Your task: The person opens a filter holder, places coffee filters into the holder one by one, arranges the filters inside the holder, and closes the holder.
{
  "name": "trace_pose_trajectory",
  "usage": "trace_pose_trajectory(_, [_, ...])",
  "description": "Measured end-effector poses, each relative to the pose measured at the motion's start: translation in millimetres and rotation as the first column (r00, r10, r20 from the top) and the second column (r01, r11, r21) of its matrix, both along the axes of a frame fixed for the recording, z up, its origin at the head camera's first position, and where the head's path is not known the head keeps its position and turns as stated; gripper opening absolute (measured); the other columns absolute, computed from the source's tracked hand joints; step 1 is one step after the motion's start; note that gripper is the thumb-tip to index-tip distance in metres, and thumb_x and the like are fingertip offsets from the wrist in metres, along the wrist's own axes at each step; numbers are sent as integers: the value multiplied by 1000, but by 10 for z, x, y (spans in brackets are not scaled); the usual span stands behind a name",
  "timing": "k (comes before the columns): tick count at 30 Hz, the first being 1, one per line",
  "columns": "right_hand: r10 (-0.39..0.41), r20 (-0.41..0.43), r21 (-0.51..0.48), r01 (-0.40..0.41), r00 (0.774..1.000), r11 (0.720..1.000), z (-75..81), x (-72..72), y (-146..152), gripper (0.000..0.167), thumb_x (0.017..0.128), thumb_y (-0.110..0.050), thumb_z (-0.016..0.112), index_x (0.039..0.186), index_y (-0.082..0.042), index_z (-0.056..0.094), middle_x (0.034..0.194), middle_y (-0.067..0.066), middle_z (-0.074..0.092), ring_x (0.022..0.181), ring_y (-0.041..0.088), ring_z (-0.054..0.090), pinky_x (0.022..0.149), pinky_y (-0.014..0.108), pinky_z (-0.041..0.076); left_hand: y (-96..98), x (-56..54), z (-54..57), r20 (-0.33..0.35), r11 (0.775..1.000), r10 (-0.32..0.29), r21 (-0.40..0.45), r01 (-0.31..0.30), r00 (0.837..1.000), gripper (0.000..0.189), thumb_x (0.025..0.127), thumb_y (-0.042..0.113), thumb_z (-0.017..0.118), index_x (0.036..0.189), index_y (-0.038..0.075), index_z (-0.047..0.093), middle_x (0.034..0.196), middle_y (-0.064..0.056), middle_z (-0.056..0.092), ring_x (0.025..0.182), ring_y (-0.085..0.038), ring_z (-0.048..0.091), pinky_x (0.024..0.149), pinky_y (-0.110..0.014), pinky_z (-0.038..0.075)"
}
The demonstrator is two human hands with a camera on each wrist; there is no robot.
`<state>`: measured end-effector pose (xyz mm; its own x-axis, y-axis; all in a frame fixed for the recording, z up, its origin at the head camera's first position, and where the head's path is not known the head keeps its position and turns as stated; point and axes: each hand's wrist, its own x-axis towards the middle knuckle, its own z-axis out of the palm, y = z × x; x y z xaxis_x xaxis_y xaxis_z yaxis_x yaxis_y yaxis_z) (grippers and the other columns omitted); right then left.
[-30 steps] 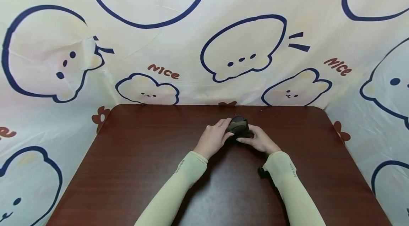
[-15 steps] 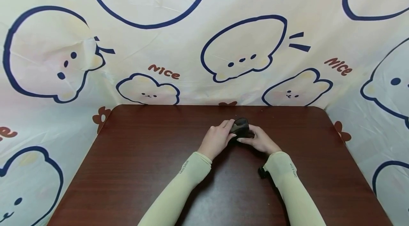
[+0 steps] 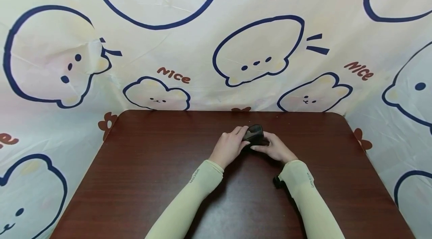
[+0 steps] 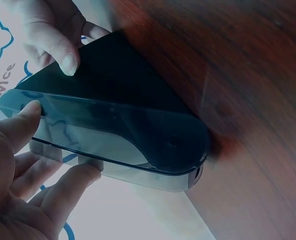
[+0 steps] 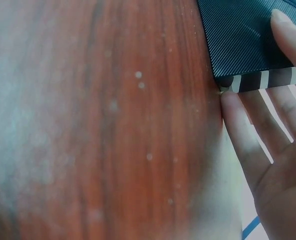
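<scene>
Near the table's far edge, both hands hold one black object [image 3: 254,134]. In the left wrist view it has a flat black part [image 4: 115,70] and a glossy, smoky oblong side with rounded ends [image 4: 102,125]; its kind is unclear. My left hand [image 3: 227,148] pinches the glossy side, thumb on the dark face and fingers at the paler rim beneath. My right hand [image 3: 275,147] holds the other end. In the right wrist view its thumb lies on the finely ribbed black top [image 5: 243,45], and its fingers support the banded edge [image 5: 268,79] from below.
The brown wooden table [image 3: 152,179] has rounded far corners. Behind it hangs a pale curtain [image 3: 199,51] with blue cartoon outlines, which also closes off both sides. A small black device [image 3: 277,182] sits under the right wrist.
The left hand and its grip shifted slightly right during the first half second. The object turned a little, its outline now more angular. The right hand stays almost still.
</scene>
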<state>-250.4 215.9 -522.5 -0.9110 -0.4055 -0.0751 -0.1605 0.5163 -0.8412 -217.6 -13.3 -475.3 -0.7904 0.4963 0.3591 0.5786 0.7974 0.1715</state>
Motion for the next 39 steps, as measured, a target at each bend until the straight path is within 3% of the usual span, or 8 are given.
trace_pose_trajectory(10, [3, -25, 2, -3, 1000, 1000, -3, -1, -2, 46, 93, -26, 80, 136, -19, 66, 137, 6, 68, 131, 31, 60, 112, 58, 43, -29, -33, 1, 33, 1000, -8, 20, 7, 999, 51, 102, 35, 67, 144, 9, 57, 129, -4, 69, 95, -20, 76, 85, -40, 60])
trace_pose_trajectory(14, [1, -14, 2, -1, 1000, 1000, 2, -6, 4, 46, 93, -27, 80, 136, -21, 66, 138, 5, 67, 133, 31, 59, 112, 59, 42, -73, -52, -12, 81, 998, -23, 55, 19, 996, 57, 101, 33, 69, 151, 14, 50, 132, -5, 68, 99, -21, 75, 89, -43, 59])
trace_pose_trajectory(20, [-1, -6, 35, 2, 1000, 999, 21, -8, 15, 44, 93, -31, 80, 134, -23, 66, 135, 4, 68, 130, 30, 59, 112, 62, 41, -195, -76, -57, 216, 981, -61, 191, 20, 974, 63, 98, 28, 73, 152, 24, 43, 142, 1, 64, 118, -17, 68, 99, -45, 54])
trace_pose_trajectory(26, [-5, -4, 37, 5, 1000, 999, 16, 6, 15, 44, 93, -31, 79, 134, -23, 66, 137, 4, 67, 131, 29, 59, 112, 61, 41, -273, -91, -69, 248, 966, -117, 253, 52, 962, 52, 95, 21, 77, 139, 18, 48, 133, -1, 67, 106, -16, 72, 91, -35, 59])
trace_pose_trajectory(31, [-7, 6, 21, 7, 1000, 1000, 13, 13, 16, 43, 93, -30, 80, 133, -22, 66, 135, 4, 68, 129, 27, 60, 111, 57, 43, -313, -103, -120, 323, 960, -106, 281, 12, 941, 50, 95, 23, 77, 134, 18, 46, 128, -2, 69, 99, -16, 69, 87, -33, 58])
trace_pose_trajectory(34, [-2, 5, 22, 2, 1000, 1000, 19, 20, 17, 43, 93, -31, 80, 133, -22, 66, 135, 4, 68, 129, 27, 60, 111, 59, 43, -331, -116, -138, 356, 954, -102, 298, -9, 929, 50, 95, 25, 77, 134, 19, 46, 127, -1, 69, 98, -15, 66, 87, -34, 57])
trace_pose_trajectory(39, [-1, -2, 32, 1, 1000, 999, 41, 30, -2, 45, 93, -30, 80, 134, -22, 65, 136, 4, 67, 129, 29, 60, 111, 61, 42, -353, -121, -123, 366, 951, -118, 308, 0, 923, 51, 95, 25, 77, 137, 19, 47, 130, -3, 69, 104, -16, 69, 90, -36, 58])
